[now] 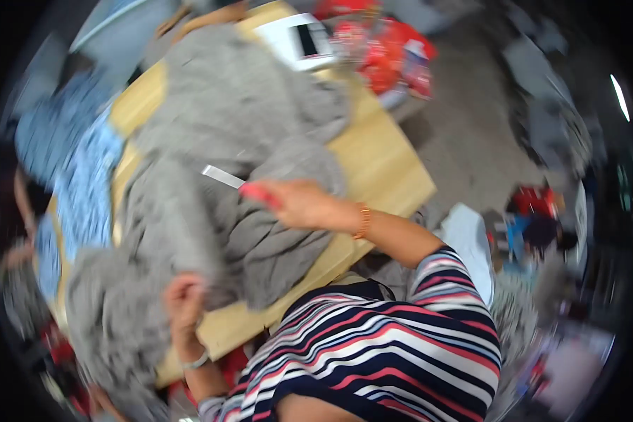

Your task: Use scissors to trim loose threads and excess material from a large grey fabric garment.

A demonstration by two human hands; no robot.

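Note:
A grey knitted garment (190,218) lies bunched across the table in front of me. My right hand (306,202) is closed around the red handle of a flat, pale-bladed tool (223,176). Its blade points left over the grey cloth; blur hides what kind of tool it is. Lower left, my left hand (184,301) pinches the near end of a stretched grey sleeve or fold of the garment. Motion smears that stretch of cloth and the fingers there.
Grey cloth (221,91) covers the far part of the wooden table (383,158). Blue garments (88,183) hang at the left edge. A white sheet with a dark phone (306,40) and red plastic bags (387,60) sit at the far end. Another person's arms (207,19) reach in there.

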